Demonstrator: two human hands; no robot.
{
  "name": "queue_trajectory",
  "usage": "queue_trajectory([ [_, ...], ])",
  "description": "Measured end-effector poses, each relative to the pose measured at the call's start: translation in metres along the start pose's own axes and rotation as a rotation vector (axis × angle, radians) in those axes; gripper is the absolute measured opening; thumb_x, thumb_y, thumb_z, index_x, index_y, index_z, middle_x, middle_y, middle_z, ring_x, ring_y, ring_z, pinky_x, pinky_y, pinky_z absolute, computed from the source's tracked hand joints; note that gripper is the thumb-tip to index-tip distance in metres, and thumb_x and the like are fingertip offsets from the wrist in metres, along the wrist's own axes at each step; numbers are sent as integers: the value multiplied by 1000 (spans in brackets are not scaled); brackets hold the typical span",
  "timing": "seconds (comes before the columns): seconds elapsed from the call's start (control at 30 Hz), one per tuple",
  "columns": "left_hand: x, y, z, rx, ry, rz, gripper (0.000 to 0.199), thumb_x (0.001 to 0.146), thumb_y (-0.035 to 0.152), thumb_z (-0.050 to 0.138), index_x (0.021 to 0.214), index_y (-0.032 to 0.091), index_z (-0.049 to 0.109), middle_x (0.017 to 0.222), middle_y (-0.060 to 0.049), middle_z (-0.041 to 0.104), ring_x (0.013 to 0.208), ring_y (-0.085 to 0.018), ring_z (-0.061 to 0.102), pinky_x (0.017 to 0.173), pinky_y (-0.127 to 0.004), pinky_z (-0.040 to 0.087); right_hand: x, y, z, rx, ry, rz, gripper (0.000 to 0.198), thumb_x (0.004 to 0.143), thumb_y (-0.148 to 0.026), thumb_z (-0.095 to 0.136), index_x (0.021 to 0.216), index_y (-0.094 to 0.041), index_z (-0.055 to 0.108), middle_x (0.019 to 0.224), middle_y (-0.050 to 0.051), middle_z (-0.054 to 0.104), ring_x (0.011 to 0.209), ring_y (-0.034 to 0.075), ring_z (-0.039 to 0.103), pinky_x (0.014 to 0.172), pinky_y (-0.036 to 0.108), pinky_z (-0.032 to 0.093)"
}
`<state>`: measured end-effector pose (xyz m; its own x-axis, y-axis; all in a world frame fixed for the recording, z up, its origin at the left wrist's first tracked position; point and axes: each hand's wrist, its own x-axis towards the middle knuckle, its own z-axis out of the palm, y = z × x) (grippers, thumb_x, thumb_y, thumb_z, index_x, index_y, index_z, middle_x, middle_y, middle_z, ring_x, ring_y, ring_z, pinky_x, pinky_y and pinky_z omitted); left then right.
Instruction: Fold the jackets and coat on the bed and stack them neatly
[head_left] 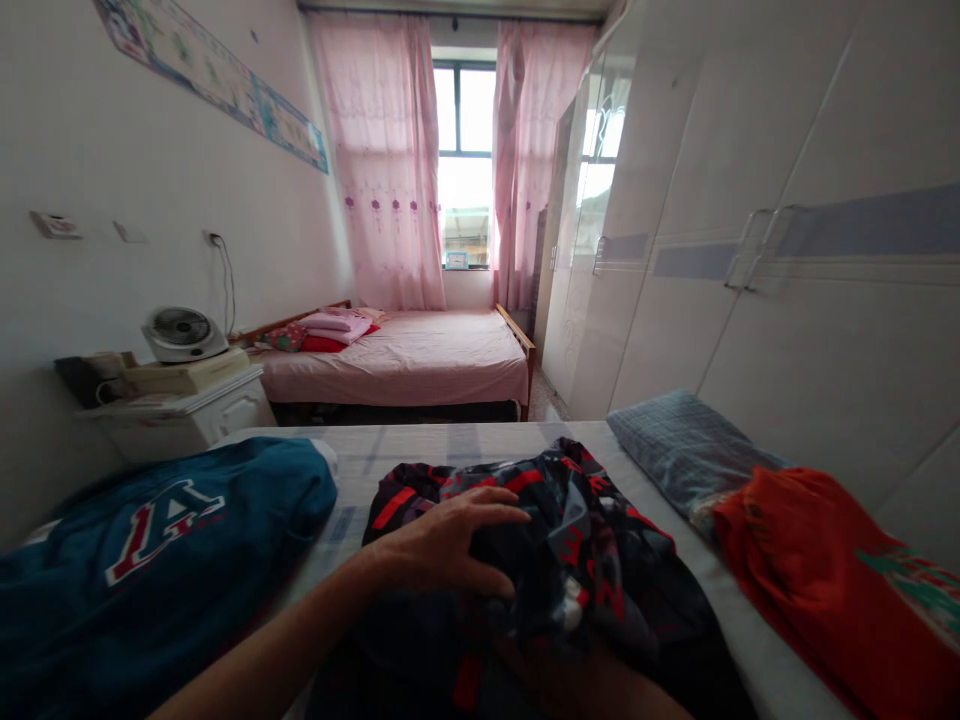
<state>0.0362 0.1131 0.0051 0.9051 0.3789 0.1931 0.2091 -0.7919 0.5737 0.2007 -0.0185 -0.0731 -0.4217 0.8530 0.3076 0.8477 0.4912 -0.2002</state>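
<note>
A crumpled black garment with red letters and patches lies in front of me on the bed. My left hand is over its left part, fingers spread and thumb apart, with nothing seen gripped between them. Low in the view, my right hand is partly beneath a fold of the same garment. Its fingers are hidden in dark cloth, so their grip does not show. Small white pieces, too blurred to name, show on the cloth between the hands.
A teal garment with a letter A lies left. On the right are an orange garment and a grey-blue checked pillow. Beyond stand a pink-covered bed, a cabinet carrying a small fan, and white wardrobes.
</note>
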Motion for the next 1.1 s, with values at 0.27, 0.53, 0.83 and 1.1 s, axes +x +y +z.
queue_trajectory([
  [0.27, -16, -5, -3, 129, 149, -163, 41, 77, 11, 48, 113, 25, 61, 120, -4, 57, 110, -19, 53, 98, -30, 38, 2, -4, -114, 297, -41, 81, 39, 83, -12, 43, 114, -29, 59, 106, -1, 67, 93, 13, 64, 79, 22, 52],
  [0.53, -10, -7, 2, 316, -3, -137, 23, 68, 12, 56, 83, 24, 69, 86, -1, 64, 78, -17, 61, 72, -25, 46, 34, 67, -98, 118, -106, 43, 41, 66, -4, 48, 99, -24, 62, 111, 2, 62, 92, 16, 61, 79, 27, 47],
  [0.83, -9, -28, -56, 378, 689, -160, 23, 86, 18, 39, 91, 19, 62, 97, -5, 60, 93, -17, 56, 84, -28, 44, 35, 65, -107, 144, 495, 165, 13, 78, -12, 45, 83, -22, 51, 89, 2, 59, 84, 16, 57, 76, 28, 44],
  [1.1, -62, -11, 16, 487, 382, -203, 42, 76, 2, 39, 104, 23, 63, 124, -5, 56, 121, -21, 45, 103, -39, 37, 10, 68, -89, 195, 174, 203, 26, 84, -12, 36, 89, -23, 58, 103, 3, 63, 92, 15, 61, 81, 28, 46],
])
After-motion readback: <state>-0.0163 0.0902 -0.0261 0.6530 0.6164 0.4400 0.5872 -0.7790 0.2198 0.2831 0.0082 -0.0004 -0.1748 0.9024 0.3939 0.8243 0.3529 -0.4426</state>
